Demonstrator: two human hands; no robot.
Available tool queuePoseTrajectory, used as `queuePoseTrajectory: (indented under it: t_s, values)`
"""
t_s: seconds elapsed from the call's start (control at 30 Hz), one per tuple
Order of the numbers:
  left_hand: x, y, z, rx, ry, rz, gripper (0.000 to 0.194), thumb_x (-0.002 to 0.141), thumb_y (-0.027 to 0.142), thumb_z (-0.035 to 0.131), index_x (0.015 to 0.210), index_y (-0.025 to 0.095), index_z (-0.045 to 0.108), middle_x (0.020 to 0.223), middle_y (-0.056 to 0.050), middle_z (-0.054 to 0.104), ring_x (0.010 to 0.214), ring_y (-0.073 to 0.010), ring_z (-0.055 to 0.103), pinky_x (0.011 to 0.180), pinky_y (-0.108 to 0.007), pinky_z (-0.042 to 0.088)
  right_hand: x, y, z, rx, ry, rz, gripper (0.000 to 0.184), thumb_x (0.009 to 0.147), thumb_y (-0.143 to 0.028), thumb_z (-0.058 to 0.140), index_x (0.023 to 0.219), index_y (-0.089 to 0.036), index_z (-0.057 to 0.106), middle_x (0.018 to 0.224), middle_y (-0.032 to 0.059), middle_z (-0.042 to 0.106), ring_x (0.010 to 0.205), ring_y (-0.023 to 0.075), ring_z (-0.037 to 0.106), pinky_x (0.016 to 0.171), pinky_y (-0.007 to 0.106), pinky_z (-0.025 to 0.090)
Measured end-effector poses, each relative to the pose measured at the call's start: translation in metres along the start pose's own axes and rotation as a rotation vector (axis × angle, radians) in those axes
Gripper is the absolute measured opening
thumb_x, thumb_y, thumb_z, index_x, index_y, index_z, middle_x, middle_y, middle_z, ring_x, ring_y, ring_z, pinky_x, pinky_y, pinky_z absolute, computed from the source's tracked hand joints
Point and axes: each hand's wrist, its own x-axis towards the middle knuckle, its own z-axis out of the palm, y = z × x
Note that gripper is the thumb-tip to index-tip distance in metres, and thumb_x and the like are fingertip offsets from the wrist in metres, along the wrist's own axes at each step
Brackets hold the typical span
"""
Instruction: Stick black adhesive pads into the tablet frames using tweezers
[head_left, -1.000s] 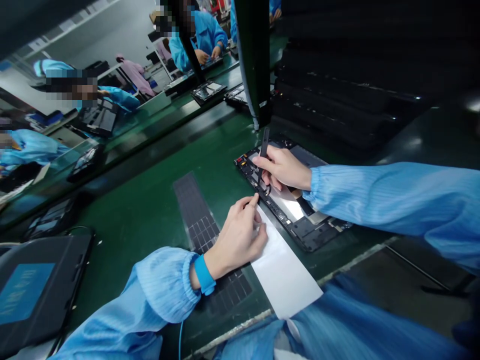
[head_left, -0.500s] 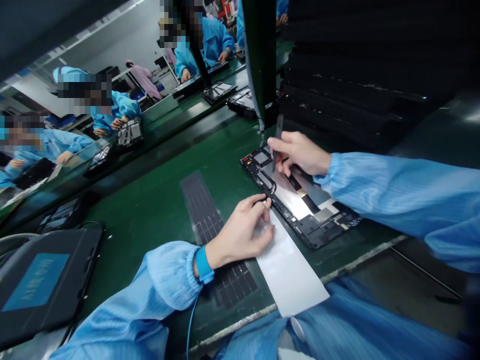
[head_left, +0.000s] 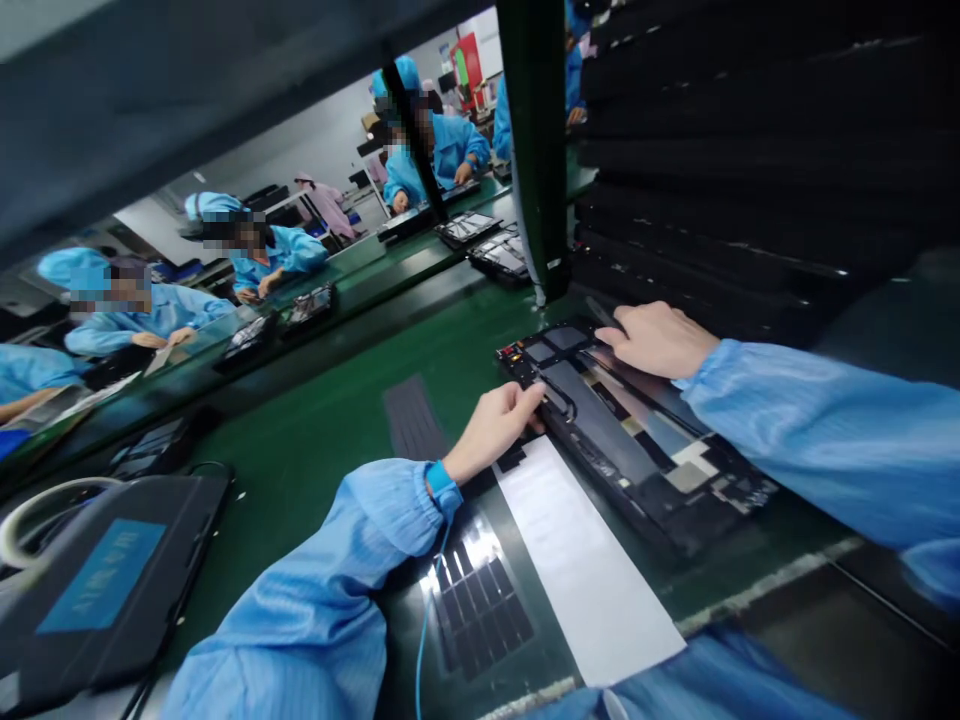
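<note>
An opened tablet [head_left: 600,400], its silvery inner plates and black circuit parts showing, lies under both my hands. My left hand [head_left: 506,425] pinches its left edge, thumb and fingers closed. Over the far right edge is my right hand [head_left: 660,340], fingers curled with slim black tweezers [head_left: 602,312] sticking out past them; its fingertips reach the tablet's rim. A white paper strip [head_left: 592,570] lies along the tablet's near left side, with a small black piece [head_left: 514,457] at its top end. Beneath my left forearm is a clear sheet of black stickers [head_left: 484,605].
A stack of black panels [head_left: 720,200] rises behind my right hand. A green post [head_left: 536,150] stands at the bench's back. At left sits a black case [head_left: 97,600] with a blue label. Co-workers in blue handle devices across the bench. A blue cord [head_left: 422,640] hangs from my left wrist.
My right hand has moved from over the tablet's middle to its far right edge, keeping the tweezers. My left fingers have closed on the left edge. The view has shifted.
</note>
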Motion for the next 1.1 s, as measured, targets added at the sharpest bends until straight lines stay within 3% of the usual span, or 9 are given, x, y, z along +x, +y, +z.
queuePoseTrajectory:
  t_s: [0.1, 0.17, 0.37, 0.5, 0.63, 0.73, 0.83, 0.93, 1.1]
  values:
    - [0.001, 0.004, 0.003, -0.510, 0.051, 0.067, 0.034, 0.076, 0.044, 0.055, 0.076, 0.021, 0.029, 0.064, 0.006, 0.053, 0.051, -0.0101, 0.055, 0.049, -0.023, 0.045, 0.004, 0.001, -0.002, 0.256, -0.010, 0.050, 0.026, 0.078, -0.032, 0.054, 0.059, -0.016, 0.046, 0.074, 0.0144, 0.059, 0.087, 0.0318, 0.058, 0.078, 0.043, 0.042]
    - [0.003, 0.010, -0.004, -0.685, 0.104, 0.083, 0.036, 0.072, 0.035, 0.059, 0.075, 0.022, 0.026, 0.063, 0.008, 0.051, 0.047, -0.0079, 0.053, 0.044, -0.019, 0.043, 0.005, -0.002, -0.003, 0.383, -0.025, 0.060, 0.029, 0.081, -0.030, 0.052, 0.057, -0.016, 0.044, 0.066, 0.0110, 0.059, 0.077, 0.0241, 0.060, 0.074, 0.036, 0.045]
    - [0.008, 0.012, -0.057, -0.740, 0.402, 0.046, 0.027, 0.067, 0.021, 0.057, 0.068, 0.019, 0.030, 0.054, 0.009, 0.042, 0.041, -0.0039, 0.044, 0.040, -0.014, 0.038, 0.002, -0.013, -0.001, 0.654, 0.007, 0.016, 0.024, 0.090, -0.019, 0.032, 0.071, -0.016, 0.044, 0.079, 0.0078, 0.062, 0.062, 0.0093, 0.058, 0.061, 0.021, 0.046]
    - [0.024, -0.011, -0.100, -0.734, 0.663, 0.057, 0.020, 0.074, 0.016, 0.049, 0.070, 0.019, 0.029, 0.062, 0.008, 0.044, 0.052, -0.0039, 0.051, 0.053, -0.016, 0.046, 0.002, -0.010, 0.008, 0.533, 0.037, -0.111, 0.024, 0.085, -0.024, 0.044, 0.062, -0.018, 0.046, 0.056, 0.0015, 0.055, 0.054, 0.0122, 0.051, 0.062, 0.025, 0.040]
    - [0.040, -0.050, -0.144, -0.678, 0.985, -0.041, 0.009, 0.084, 0.013, 0.041, 0.088, 0.021, 0.038, 0.075, 0.006, 0.049, 0.059, -0.0041, 0.053, 0.061, -0.020, 0.048, 0.003, -0.007, 0.026, 0.242, -0.013, -0.400, 0.020, 0.084, -0.030, 0.042, 0.068, -0.019, 0.050, 0.072, 0.0049, 0.061, 0.071, 0.0183, 0.058, 0.067, 0.028, 0.040]
    - [0.039, -0.083, -0.171, -0.600, 1.134, -0.173, 0.020, 0.088, 0.022, 0.045, 0.107, 0.016, 0.046, 0.098, -0.003, 0.054, 0.079, -0.0108, 0.057, 0.070, -0.028, 0.051, 0.005, -0.004, 0.037, 0.131, -0.050, -0.467, 0.024, 0.084, -0.037, 0.037, 0.078, -0.019, 0.052, 0.079, 0.0070, 0.063, 0.075, 0.0209, 0.059, 0.066, 0.029, 0.040]
    - [0.027, -0.110, -0.190, -0.510, 1.090, -0.304, 0.033, 0.087, 0.032, 0.051, 0.114, 0.013, 0.050, 0.112, -0.009, 0.053, 0.095, -0.0182, 0.056, 0.079, -0.038, 0.050, 0.008, -0.003, 0.040, 0.102, -0.054, -0.457, 0.027, 0.084, -0.040, 0.037, 0.080, -0.019, 0.053, 0.079, 0.0074, 0.063, 0.073, 0.0209, 0.059, 0.063, 0.028, 0.039]
    - [0.016, -0.121, -0.200, -0.401, 0.909, -0.378, 0.033, 0.087, 0.032, 0.050, 0.114, 0.014, 0.050, 0.112, -0.009, 0.054, 0.096, -0.0183, 0.056, 0.081, -0.039, 0.049, 0.009, -0.003, 0.040, 0.097, -0.048, -0.448, 0.024, 0.082, -0.040, 0.041, 0.079, -0.019, 0.054, 0.076, 0.0059, 0.062, 0.069, 0.0191, 0.058, 0.061, 0.026, 0.038]
    - [0.020, -0.091, -0.185, -0.177, 0.590, -0.251, 0.021, 0.087, 0.029, 0.050, 0.096, 0.011, 0.056, 0.087, -0.004, 0.059, 0.076, -0.0120, 0.058, 0.070, -0.029, 0.050, 0.005, -0.005, 0.036, 0.290, -0.033, -0.389, 0.017, 0.074, -0.035, 0.054, 0.068, -0.019, 0.054, 0.060, 0.0010, 0.057, 0.057, 0.0144, 0.051, 0.055, 0.024, 0.032]
